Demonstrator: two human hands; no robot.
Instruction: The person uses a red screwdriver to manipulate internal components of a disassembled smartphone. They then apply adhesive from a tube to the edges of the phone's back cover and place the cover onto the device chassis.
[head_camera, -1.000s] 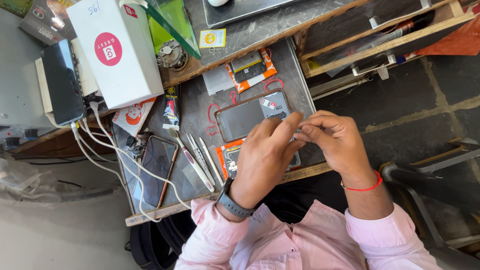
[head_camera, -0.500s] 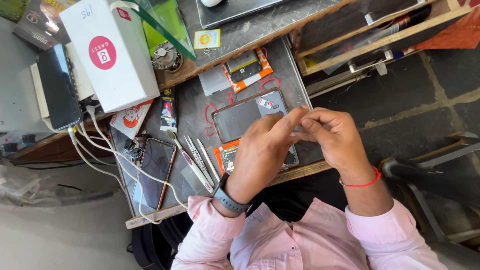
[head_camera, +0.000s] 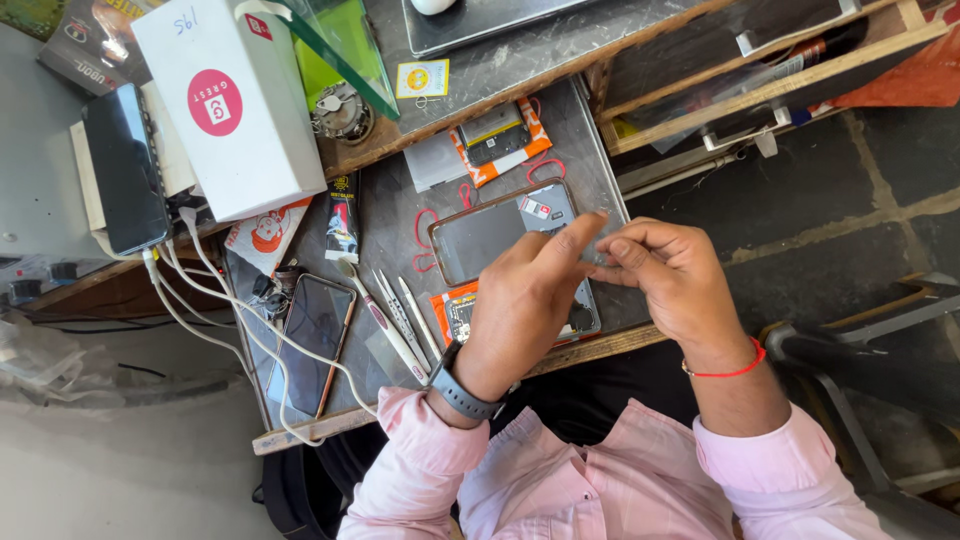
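My left hand (head_camera: 525, 300), with a dark watch on its wrist, and my right hand (head_camera: 670, 275), with a red thread on its wrist, meet fingertip to fingertip above the bench. Between them they pinch a small thin clear piece (head_camera: 598, 256), too small to make out. My left index finger stretches out toward the right fingertips. Under the hands lies an opened phone (head_camera: 490, 235) in a reddish-brown frame, its lower end hidden by my left hand. An orange packet (head_camera: 455, 315) pokes out beneath it.
Tweezers and thin tools (head_camera: 395, 315) lie left of the phone, then a dark phone (head_camera: 315, 340) on white cables (head_camera: 200, 300). A white box (head_camera: 225, 100), a black phone (head_camera: 125, 165), an orange battery packet (head_camera: 495, 140) and a wooden drawer (head_camera: 760, 70) sit further back.
The hands stay over the opened phone. My left index finger has straightened out toward the right fingertips, and the hands have drawn slightly apart.
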